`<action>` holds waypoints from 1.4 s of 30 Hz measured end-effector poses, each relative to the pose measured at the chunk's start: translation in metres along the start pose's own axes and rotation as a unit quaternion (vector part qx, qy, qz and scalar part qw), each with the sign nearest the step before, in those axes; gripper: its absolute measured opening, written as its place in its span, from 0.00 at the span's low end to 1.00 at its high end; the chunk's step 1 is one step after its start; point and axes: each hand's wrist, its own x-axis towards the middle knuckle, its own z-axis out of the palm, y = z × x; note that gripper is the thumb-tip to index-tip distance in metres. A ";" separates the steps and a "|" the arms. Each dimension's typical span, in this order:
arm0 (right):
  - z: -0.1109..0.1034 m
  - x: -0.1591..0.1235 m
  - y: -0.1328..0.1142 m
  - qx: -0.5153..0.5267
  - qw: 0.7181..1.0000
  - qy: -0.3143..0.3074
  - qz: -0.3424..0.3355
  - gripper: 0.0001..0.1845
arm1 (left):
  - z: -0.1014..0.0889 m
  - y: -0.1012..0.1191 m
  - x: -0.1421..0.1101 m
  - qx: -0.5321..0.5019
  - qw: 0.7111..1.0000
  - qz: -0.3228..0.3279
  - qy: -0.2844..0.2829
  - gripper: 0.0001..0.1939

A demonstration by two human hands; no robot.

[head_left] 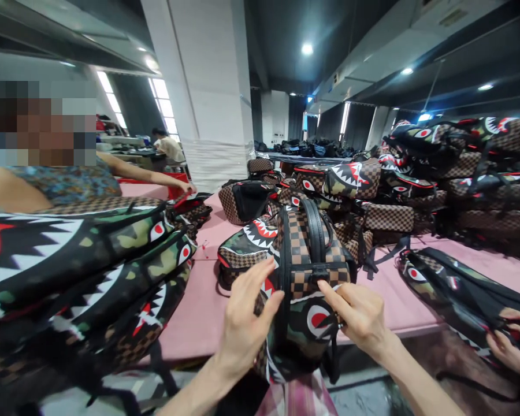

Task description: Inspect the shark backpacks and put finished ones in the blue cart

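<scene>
A backpack (294, 277) in brown-and-black check and camouflage, with shark teeth and a red eye, stands in front of me at the table edge. Its black carry handle (314, 231) arches over the top. My left hand (247, 306) is open at the bag's left side, fingers extended and thumb apart, close to the dark piping. With its index fingertip, my right hand (361, 312) touches the bag just below the handle's near end. The other right fingers are curled against the bag's side; whether they hold anything is hidden.
Similar backpacks are stacked at left (112, 260) and piled at right (459, 173) on the pink tabletop (203, 289). A co-worker (65, 179) reaches across at left. Another person's hands (511, 341) handle a backpack (455, 289) at right. A white pillar (208, 86) rises behind.
</scene>
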 end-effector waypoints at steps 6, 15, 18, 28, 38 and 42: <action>-0.004 0.003 -0.008 -0.004 1.000 0.000 -0.001 0.23 | 0.020 0.052 0.085 -0.336 0.914 -0.181 -0.138 0.17; -0.006 0.042 0.048 0.234 0.929 0.039 0.283 0.16 | 0.031 0.054 0.100 -0.500 0.783 -0.301 -0.218 0.10; 0.014 0.057 0.058 0.277 0.909 -0.024 0.311 0.14 | 0.011 0.047 0.096 -0.455 0.796 -0.284 -0.281 0.15; -0.003 0.058 0.007 0.195 0.962 0.044 0.184 0.06 | -0.031 0.030 0.108 -0.251 0.845 -0.245 -0.402 0.23; -0.004 0.055 0.041 0.019 0.970 0.021 0.242 0.08 | -0.040 0.028 0.142 -0.088 0.850 -0.165 -0.492 0.24; -0.005 0.050 0.052 0.077 0.955 0.011 0.287 0.04 | -0.041 0.018 0.148 0.073 0.940 0.018 -0.333 0.18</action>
